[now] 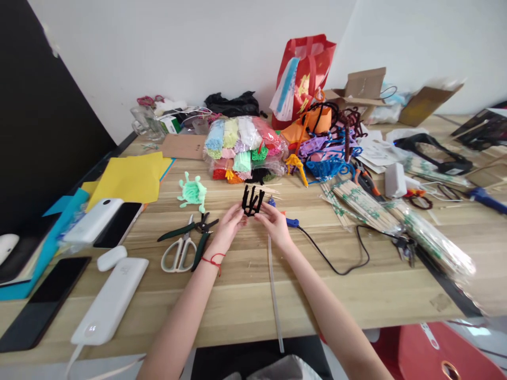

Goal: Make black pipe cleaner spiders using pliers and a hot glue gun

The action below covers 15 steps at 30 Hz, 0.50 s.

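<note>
Between my two hands a piece made of black pipe cleaners (252, 199) stands up, with several prongs pointing upward. My left hand (228, 226) pinches its lower left side, and a red string bracelet circles that wrist. My right hand (274, 224) grips its lower right side. Just beyond the right fingers lies a blue glue gun (292, 222) with a black cord, and a clear glue stick (274, 295) runs toward the table's front edge. White-handled scissors (179, 254) and dark green pliers (201, 232) lie left of my left hand. A mint-green pipe-cleaner figure (193, 193) sits behind them.
Bagged pipe cleaners (245, 142) lie at the back, beside a loose coloured pile (328, 142) and a red bag (307, 74). Packs of wooden sticks (366, 206) fill the right. Phones, a white power bank (113, 301) and yellow sheets (127, 179) lie left.
</note>
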### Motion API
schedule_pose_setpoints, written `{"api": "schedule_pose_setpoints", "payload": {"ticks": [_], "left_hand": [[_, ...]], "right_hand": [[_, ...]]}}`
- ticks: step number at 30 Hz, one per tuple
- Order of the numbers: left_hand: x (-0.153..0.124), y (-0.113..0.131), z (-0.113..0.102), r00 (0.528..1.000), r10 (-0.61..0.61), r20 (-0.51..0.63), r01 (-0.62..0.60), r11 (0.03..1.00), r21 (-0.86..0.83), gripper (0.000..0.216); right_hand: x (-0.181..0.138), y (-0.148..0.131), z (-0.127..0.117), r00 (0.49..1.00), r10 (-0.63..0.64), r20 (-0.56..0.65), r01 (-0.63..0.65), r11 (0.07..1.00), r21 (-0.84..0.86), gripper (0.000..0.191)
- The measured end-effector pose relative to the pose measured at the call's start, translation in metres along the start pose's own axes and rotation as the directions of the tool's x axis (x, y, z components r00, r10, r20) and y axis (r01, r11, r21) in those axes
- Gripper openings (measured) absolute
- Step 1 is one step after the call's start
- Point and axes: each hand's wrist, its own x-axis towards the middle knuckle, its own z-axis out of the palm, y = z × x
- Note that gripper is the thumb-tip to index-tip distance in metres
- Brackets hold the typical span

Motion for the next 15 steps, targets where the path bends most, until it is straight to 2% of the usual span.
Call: {"api": "schedule_pose_setpoints", "payload": {"ticks": [5,15], "left_hand": [[-0.0013,0.0016,0.0038,0.99,0.114,-0.087,-0.093,0.972,0.216,0.042],[0.0027,-0.0027,0.0039,0.984,0.162,-0.068,-0.148,0.974,0.17,0.048]], "right_hand": [[-0.0018,0.0003,-0.0003,1.0,-0.002,0.002,0.002,0.999,-0.042,0.054],[-0.0026,0.0016,0.0019,0.999,-0.035,0.032,0.038,0.995,-0.095,0.053]]}}
